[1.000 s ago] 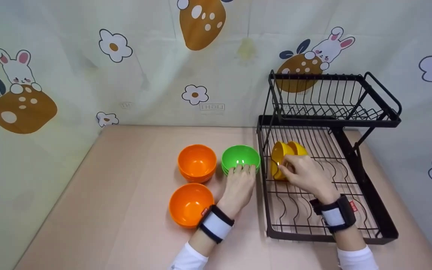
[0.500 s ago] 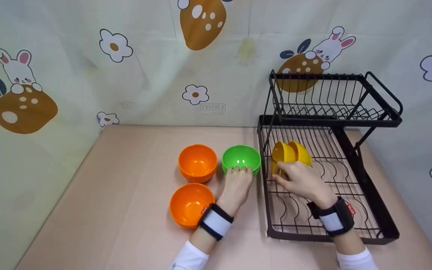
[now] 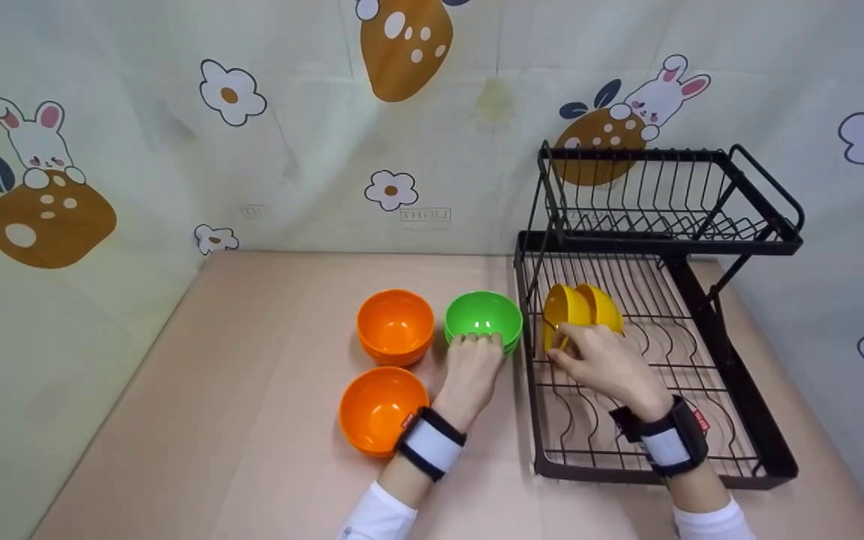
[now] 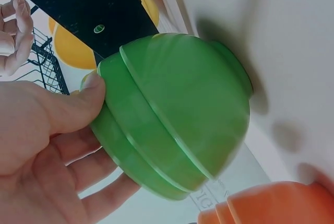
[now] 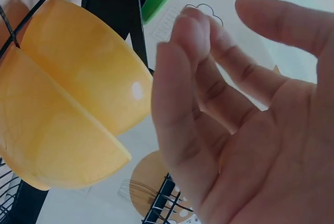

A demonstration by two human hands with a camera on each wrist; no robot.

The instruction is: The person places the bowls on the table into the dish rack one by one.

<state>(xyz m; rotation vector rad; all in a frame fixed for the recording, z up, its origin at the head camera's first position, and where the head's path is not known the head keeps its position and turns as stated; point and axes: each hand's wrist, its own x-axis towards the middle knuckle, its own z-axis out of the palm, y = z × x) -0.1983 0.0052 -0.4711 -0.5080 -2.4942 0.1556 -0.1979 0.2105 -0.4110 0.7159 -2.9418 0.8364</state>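
In the head view my left hand [image 3: 471, 373] is at the near side of a stack of green bowls [image 3: 483, 315], its fingers bent over the rim. The left wrist view shows the thumb [image 4: 92, 89] against the rim of the nested green bowls [image 4: 182, 104], the other fingers on the rim's far side. My right hand [image 3: 606, 363] hovers over the dish rack [image 3: 661, 474], close in front of two yellow bowls [image 3: 568, 311] standing on edge. Seen from the right wrist, its fingers are loosely bent, apart from the yellow bowls [image 5: 78, 67], with nothing between them.
Left of the green bowls stands a stack of orange bowls [image 3: 394, 322]. Nearer to me is another orange bowl [image 3: 383, 411], beside my left wrist. The rack's upper tier [image 3: 672, 240] overhangs the back of its lower tier. A patterned curtain [image 3: 312, 150] hangs behind the table.
My right hand has drawn back slightly towards me from the yellow bowls, which now lean a little further apart. The left hand's fingers have bent more over the green rim.
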